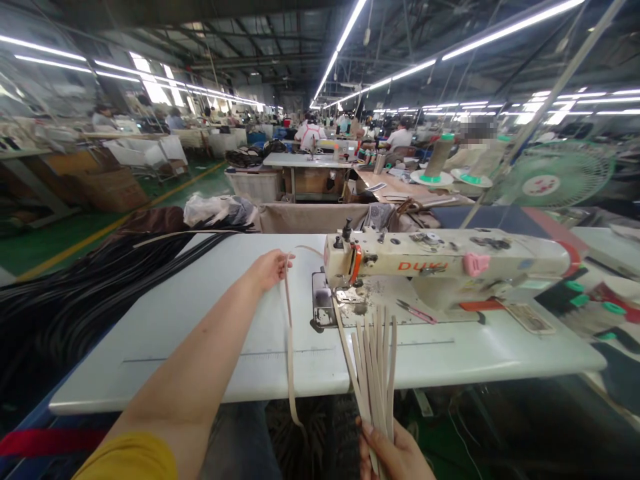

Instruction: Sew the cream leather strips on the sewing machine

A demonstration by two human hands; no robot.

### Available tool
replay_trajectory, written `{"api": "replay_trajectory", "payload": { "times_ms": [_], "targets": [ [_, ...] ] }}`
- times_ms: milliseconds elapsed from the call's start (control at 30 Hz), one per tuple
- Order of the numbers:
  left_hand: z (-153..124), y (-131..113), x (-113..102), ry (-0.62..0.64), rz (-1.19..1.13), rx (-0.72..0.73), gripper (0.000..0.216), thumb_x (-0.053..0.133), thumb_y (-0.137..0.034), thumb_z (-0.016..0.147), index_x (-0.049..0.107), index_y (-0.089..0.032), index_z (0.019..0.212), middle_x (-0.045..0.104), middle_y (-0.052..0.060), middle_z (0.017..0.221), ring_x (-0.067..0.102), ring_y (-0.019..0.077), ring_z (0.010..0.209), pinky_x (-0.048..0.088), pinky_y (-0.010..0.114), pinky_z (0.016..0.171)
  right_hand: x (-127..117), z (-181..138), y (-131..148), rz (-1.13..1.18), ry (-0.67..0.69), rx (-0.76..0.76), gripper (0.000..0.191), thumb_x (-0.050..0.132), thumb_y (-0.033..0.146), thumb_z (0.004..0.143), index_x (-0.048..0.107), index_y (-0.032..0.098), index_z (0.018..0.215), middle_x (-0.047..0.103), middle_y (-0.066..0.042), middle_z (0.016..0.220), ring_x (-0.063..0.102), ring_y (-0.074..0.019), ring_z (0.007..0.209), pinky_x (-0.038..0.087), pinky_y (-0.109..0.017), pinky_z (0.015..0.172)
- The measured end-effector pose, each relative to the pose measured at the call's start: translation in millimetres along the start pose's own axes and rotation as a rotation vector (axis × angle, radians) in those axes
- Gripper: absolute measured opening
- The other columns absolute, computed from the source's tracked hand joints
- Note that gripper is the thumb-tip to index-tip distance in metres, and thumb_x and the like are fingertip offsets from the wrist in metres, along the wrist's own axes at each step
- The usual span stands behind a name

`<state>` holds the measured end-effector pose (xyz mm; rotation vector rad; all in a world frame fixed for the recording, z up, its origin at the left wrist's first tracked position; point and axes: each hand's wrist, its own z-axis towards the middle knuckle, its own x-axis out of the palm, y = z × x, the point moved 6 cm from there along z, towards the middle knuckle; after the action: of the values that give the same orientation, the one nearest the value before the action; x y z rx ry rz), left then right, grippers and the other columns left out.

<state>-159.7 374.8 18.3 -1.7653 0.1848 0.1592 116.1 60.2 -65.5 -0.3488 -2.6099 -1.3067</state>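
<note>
My left hand (277, 269) is closed on a thin beige strap (289, 327), which hangs from my fingers over the front edge of the table. Above my left hand, a strap end curves toward the head of the sewing machine (390, 257). Low at the front, my right hand (393, 457) grips a bundle of beige straps (373, 367), fanned out upward over the table edge. One strap from beside the bundle runs up to the needle area of the machine. A pink-handled pair of thread snips (417, 312) lies on the machine bed.
A pile of long black straps (65, 313) covers the left side. The white table (200, 333) has a ruler marking along its front. A green fan (555, 177) and thread cones (439, 160) stand behind the machine. Other people sit at machines farther back.
</note>
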Motion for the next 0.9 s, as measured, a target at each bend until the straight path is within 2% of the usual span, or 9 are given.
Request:
{"api": "replay_trajectory", "payload": {
  "times_ms": [100, 167, 233, 300, 367, 567, 667, 767, 900],
  "targets": [
    [-24, -6, -9, 0.137, -0.144, 0.005, 0.044, 0.047, -0.047, 0.093, 0.069, -0.013, 0.110, 0.055, 0.003, 0.068, 0.046, 0.0113, 0.051, 0.037, 0.021, 0.047, 2, 3, 5, -0.021, -0.020, -0.038, 0.057, 0.084, 0.066, 0.057, 0.062, 0.015, 0.071, 0.063, 0.000, 0.056, 0.058, -0.0125, 0.041, 0.038, -0.021, 0.038],
    [-46, -10, -9, 0.313, -0.234, 0.026, 0.039, 0.059, -0.048, 0.088, 0.071, -0.014, 0.103, 0.057, 0.004, 0.069, 0.048, 0.0113, 0.054, 0.041, 0.021, 0.050, 3, 4, 6, -0.007, -0.044, -0.049, 0.061, 0.085, 0.067, 0.052, 0.063, 0.015, 0.073, 0.062, 0.000, 0.055, 0.056, -0.0128, 0.038, 0.036, -0.021, 0.035],
    [-70, -12, -5, 0.514, -0.203, 0.032, 0.031, 0.073, -0.041, 0.079, 0.072, -0.012, 0.092, 0.065, 0.009, 0.082, 0.060, 0.0168, 0.072, 0.052, 0.026, 0.068, 5, 2, 8, 0.016, -0.063, -0.062, 0.058, 0.085, 0.063, 0.056, 0.064, 0.014, 0.078, 0.062, 0.000, 0.056, 0.056, -0.0122, 0.039, 0.037, -0.021, 0.036],
    [-92, -9, 5, 0.722, -0.180, -0.041, 0.040, 0.078, -0.040, 0.075, 0.072, -0.012, 0.103, 0.068, 0.013, 0.095, 0.065, 0.0265, 0.092, 0.054, 0.038, 0.088, 8, -2, 11, 0.037, -0.072, -0.074, 0.049, 0.084, 0.056, 0.065, 0.064, 0.015, 0.081, 0.062, 0.000, 0.058, 0.056, -0.0113, 0.042, 0.038, -0.020, 0.038],
    [-102, -4, 15, 0.798, -0.258, -0.145, 0.049, 0.073, -0.043, 0.081, 0.066, -0.014, 0.120, 0.068, 0.013, 0.099, 0.066, 0.0305, 0.100, 0.053, 0.046, 0.093, 10, -6, 13, 0.052, -0.072, -0.067, 0.043, 0.083, 0.051, 0.068, 0.064, 0.015, 0.082, 0.063, 0.000, 0.059, 0.057, -0.0110, 0.043, 0.038, -0.020, 0.039],
    [-75, 13, 34, 0.475, -0.400, -0.224, 0.033, 0.065, -0.035, 0.091, 0.061, -0.012, 0.116, 0.066, 0.010, 0.090, 0.070, 0.0226, 0.087, 0.058, 0.037, 0.082, 7, -1, 7, 0.031, -0.046, -0.068, 0.048, 0.083, 0.056, 0.066, 0.063, 0.015, 0.082, 0.063, 0.000, 0.059, 0.057, -0.0114, 0.043, 0.038, -0.020, 0.039],
    [-72, 13, 43, 0.463, -0.303, -0.184, 0.034, 0.069, -0.030, 0.088, 0.062, -0.013, 0.117, 0.065, 0.007, 0.085, 0.070, 0.0209, 0.080, 0.058, 0.033, 0.074, 1, 9, -3, 0.011, -0.039, -0.042, 0.058, 0.084, 0.065, 0.058, 0.062, 0.015, 0.077, 0.063, -0.001, 0.058, 0.056, -0.0121, 0.040, 0.034, -0.020, 0.035],
    [-75, 11, 41, 0.372, 0.044, -0.108, 0.028, 0.064, -0.025, 0.088, 0.064, -0.016, 0.115, 0.067, 0.008, 0.092, 0.072, 0.0236, 0.083, 0.058, 0.033, 0.072, -4, 15, -7, 0.003, -0.042, -0.046, 0.060, 0.084, 0.067, 0.056, 0.062, 0.015, 0.077, 0.062, 0.000, 0.056, 0.057, -0.0127, 0.039, 0.034, -0.021, 0.034],
    [-81, 0, 12, -0.004, 0.599, 0.034, 0.026, 0.054, -0.015, 0.086, 0.069, -0.017, 0.107, 0.066, 0.016, 0.113, 0.066, 0.0366, 0.108, 0.052, 0.048, 0.091, -3, 15, -8, 0.018, -0.054, -0.038, 0.059, 0.084, 0.065, 0.058, 0.063, 0.015, 0.081, 0.062, 0.000, 0.054, 0.055, -0.0120, 0.037, 0.035, -0.021, 0.035]
  ]
}}
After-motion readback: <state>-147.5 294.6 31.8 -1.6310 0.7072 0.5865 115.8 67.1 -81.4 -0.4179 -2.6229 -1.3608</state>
